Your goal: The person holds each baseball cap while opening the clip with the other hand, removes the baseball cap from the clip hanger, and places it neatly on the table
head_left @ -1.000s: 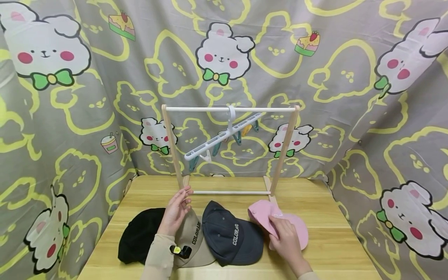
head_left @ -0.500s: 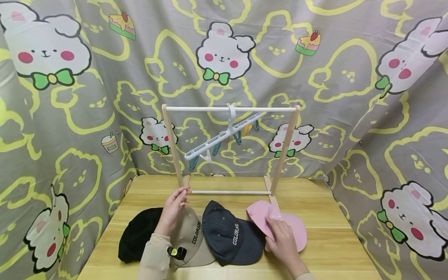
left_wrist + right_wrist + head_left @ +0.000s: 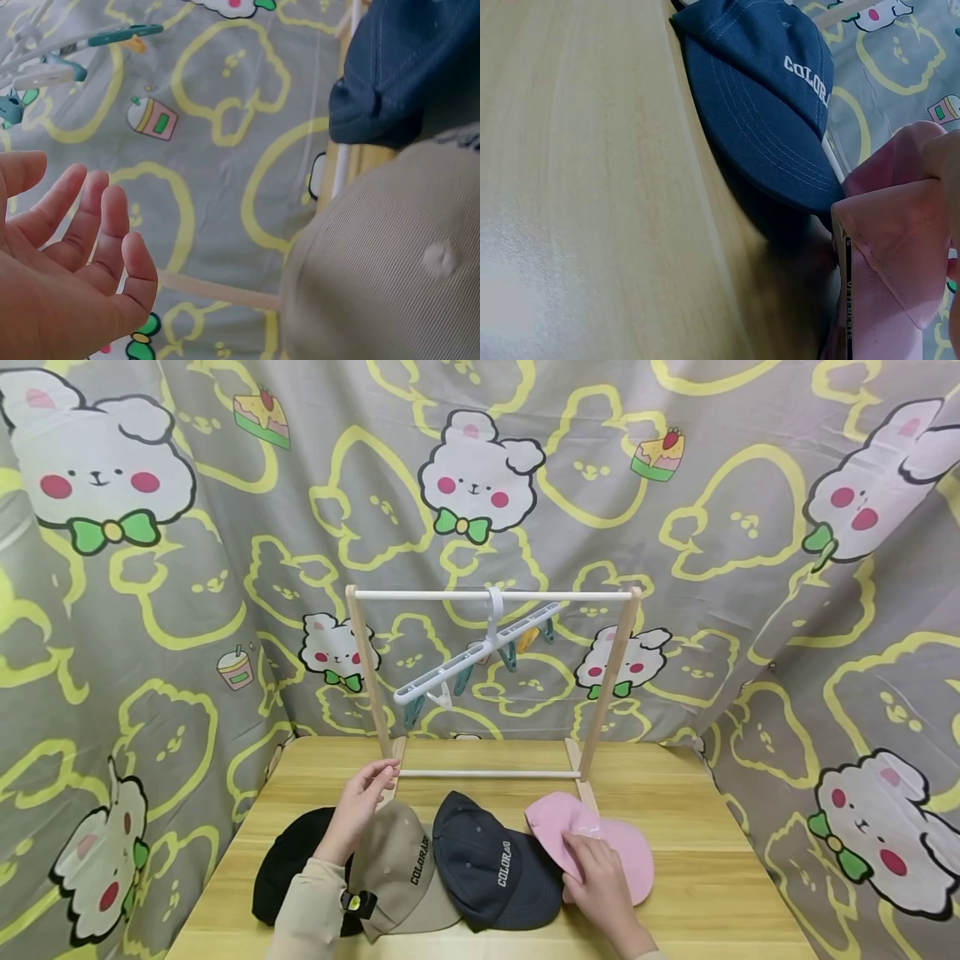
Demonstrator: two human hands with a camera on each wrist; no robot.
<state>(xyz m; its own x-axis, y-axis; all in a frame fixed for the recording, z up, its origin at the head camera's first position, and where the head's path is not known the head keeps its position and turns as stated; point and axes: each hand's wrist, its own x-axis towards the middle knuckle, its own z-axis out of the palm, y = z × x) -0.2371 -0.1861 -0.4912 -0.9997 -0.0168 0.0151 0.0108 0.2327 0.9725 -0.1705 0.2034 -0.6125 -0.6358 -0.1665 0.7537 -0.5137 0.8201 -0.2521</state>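
Four caps would exceed my count, so several baseball caps lie in a row on the wooden table. My right hand (image 3: 600,883) grips the edge of the pink cap (image 3: 632,853) at the row's right end; the right wrist view shows the pink cap's folded rim (image 3: 900,240) beside the navy cap (image 3: 757,127). My left hand (image 3: 356,810) hovers with loosely bent fingers above the black cap (image 3: 285,860) and the beige cap (image 3: 393,860). Nothing is in the left hand (image 3: 75,259) in the left wrist view.
Behind the caps stands a wooden rack (image 3: 611,685) with white rods. From its top rod hangs a slanted white clip hanger (image 3: 480,653) with several teal clips, a yellow one and a white one. A patterned grey curtain (image 3: 480,560) surrounds the table (image 3: 705,860).
My left hand has drifted left and slightly down, uncovering more of the beige cap. The right hand and the pink cap have shifted a little left.
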